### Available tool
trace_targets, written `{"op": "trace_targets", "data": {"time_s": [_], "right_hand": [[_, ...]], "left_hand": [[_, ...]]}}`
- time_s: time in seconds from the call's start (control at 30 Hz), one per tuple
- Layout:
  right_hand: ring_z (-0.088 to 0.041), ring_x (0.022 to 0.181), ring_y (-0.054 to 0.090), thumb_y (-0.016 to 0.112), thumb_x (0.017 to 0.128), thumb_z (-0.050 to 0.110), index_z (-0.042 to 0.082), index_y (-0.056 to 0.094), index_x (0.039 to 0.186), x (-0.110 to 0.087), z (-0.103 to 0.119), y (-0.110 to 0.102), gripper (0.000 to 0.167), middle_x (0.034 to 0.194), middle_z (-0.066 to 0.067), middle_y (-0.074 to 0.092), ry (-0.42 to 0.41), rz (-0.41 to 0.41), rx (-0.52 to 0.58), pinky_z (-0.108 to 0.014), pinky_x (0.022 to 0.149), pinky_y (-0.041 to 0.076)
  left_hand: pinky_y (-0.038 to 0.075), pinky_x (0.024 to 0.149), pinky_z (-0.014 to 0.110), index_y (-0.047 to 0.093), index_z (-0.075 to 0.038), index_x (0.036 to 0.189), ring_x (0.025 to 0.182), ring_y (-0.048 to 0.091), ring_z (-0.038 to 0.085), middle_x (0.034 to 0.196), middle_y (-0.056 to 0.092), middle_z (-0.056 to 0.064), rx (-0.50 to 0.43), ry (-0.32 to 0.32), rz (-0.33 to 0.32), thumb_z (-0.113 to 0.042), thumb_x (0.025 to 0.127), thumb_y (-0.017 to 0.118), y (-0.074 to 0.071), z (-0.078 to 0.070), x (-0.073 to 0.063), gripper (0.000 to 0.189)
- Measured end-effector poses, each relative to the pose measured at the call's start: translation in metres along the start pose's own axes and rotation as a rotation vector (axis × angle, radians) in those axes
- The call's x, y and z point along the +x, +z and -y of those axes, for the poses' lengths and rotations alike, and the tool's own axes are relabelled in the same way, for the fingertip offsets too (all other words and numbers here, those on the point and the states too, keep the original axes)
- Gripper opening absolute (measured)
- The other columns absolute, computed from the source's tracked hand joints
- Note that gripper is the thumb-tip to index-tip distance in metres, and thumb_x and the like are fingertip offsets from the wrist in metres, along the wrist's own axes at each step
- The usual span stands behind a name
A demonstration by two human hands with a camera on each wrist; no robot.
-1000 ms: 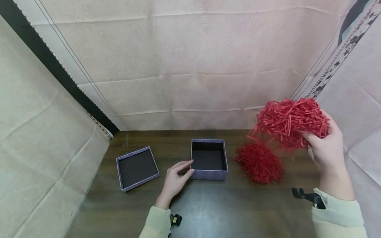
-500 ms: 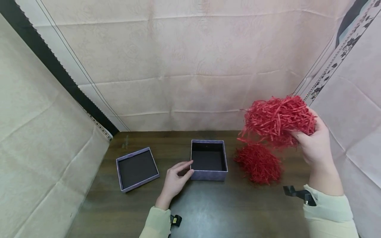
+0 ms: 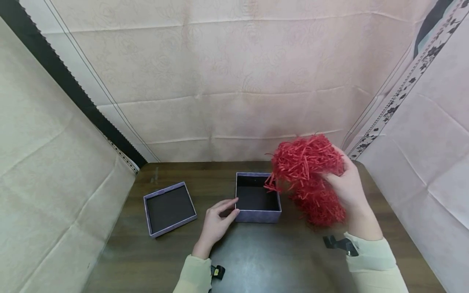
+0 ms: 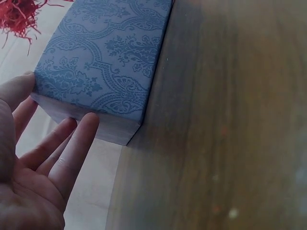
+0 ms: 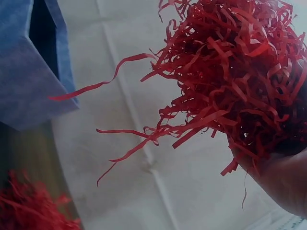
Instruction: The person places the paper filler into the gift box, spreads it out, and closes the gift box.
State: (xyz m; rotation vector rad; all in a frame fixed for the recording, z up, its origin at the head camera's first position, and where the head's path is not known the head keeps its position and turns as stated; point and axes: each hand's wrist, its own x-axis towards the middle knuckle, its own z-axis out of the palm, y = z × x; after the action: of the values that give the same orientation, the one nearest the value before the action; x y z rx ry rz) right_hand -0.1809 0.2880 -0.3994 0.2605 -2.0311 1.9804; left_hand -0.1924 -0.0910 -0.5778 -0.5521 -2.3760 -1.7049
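Note:
An open purple-blue patterned box [image 3: 258,216] with a dark inside stands on the table. My left hand [image 3: 215,223] touches its left wall, fingers fairly straight, thumb near the front corner in the left wrist view. My right hand [image 3: 351,183] grips a big clump of red shredded paper [image 3: 305,156] from its right side. Loose strands [image 5: 115,76] hang off the clump toward the box, and its left edge overlaps the box's back right corner in the head view. Under and behind it, a second pile of red shredded paper [image 3: 324,211] lies on the table.
The box's lid [image 3: 172,226] lies left of the left hand, dark inner face up. Pale cloth [image 3: 234,81] hangs behind the brown table [image 3: 264,256] and along both sides.
The right hand has carried the clump of shredded paper leftward and down, from right of the pile to the box's right edge. My left hand stays at the box.

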Motion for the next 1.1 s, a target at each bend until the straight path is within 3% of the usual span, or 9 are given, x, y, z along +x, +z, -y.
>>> {"op": "trace_targets", "data": {"time_s": [0.13,0.47,0.67,0.97,1.1], "right_hand": [[-0.012,0.126,0.061,0.072,0.098,-0.005,0.016,0.047,0.162,0.001,-0.014,0.010,0.072,0.142,0.003,0.062,0.007,0.025,-0.050,-0.019,0.098,0.052],[-0.014,0.130,0.061,0.074,0.101,0.006,0.021,0.045,0.164,0.006,-0.045,0.028,0.070,0.149,-0.003,0.059,0.129,0.120,-0.024,-0.024,0.100,0.053],[-0.012,0.129,0.061,0.075,0.102,0.013,0.021,0.044,0.164,0.007,-0.061,0.031,0.070,0.152,-0.005,0.057,0.173,0.179,-0.116,-0.024,0.099,0.054],[-0.018,0.123,0.065,0.074,0.100,0.010,0.020,0.045,0.163,0.015,-0.071,0.036,0.070,0.150,-0.012,0.059,0.199,0.276,-0.195,-0.029,0.096,0.056],[-0.023,0.120,0.068,0.076,0.097,0.009,0.022,0.047,0.161,0.019,-0.074,0.041,0.071,0.146,-0.010,0.062,0.220,0.335,-0.226,-0.034,0.095,0.058]], "left_hand": [[0.061,0.082,0.028,0.078,-0.022,0.135,0.115,0.071,0.018,0.130,0.073,-0.003,-0.008,-0.004,0.001,-0.025,0.099,0.082,0.000,0.002,0.000,0.036],[0.061,0.079,0.027,0.077,-0.022,0.135,0.115,0.071,0.020,0.130,0.072,-0.003,-0.034,-0.008,-0.005,-0.027,0.099,0.081,0.000,0.001,0.001,0.037],[0.062,0.079,0.028,0.077,-0.023,0.135,0.114,0.071,0.020,0.130,0.072,-0.003,-0.041,-0.023,0.004,-0.029,0.099,0.081,0.000,0.001,0.000,0.037],[0.057,0.099,0.043,0.078,-0.022,0.134,0.121,0.069,0.018,0.129,0.074,-0.004,0.004,-0.026,-0.004,-0.032,0.098,0.083,-0.002,0.000,0.000,0.038],[0.055,0.101,0.049,0.078,-0.019,0.134,0.119,0.070,0.017,0.128,0.074,-0.004,-0.006,-0.033,-0.003,-0.030,0.098,0.083,-0.003,0.000,0.000,0.039]]}}
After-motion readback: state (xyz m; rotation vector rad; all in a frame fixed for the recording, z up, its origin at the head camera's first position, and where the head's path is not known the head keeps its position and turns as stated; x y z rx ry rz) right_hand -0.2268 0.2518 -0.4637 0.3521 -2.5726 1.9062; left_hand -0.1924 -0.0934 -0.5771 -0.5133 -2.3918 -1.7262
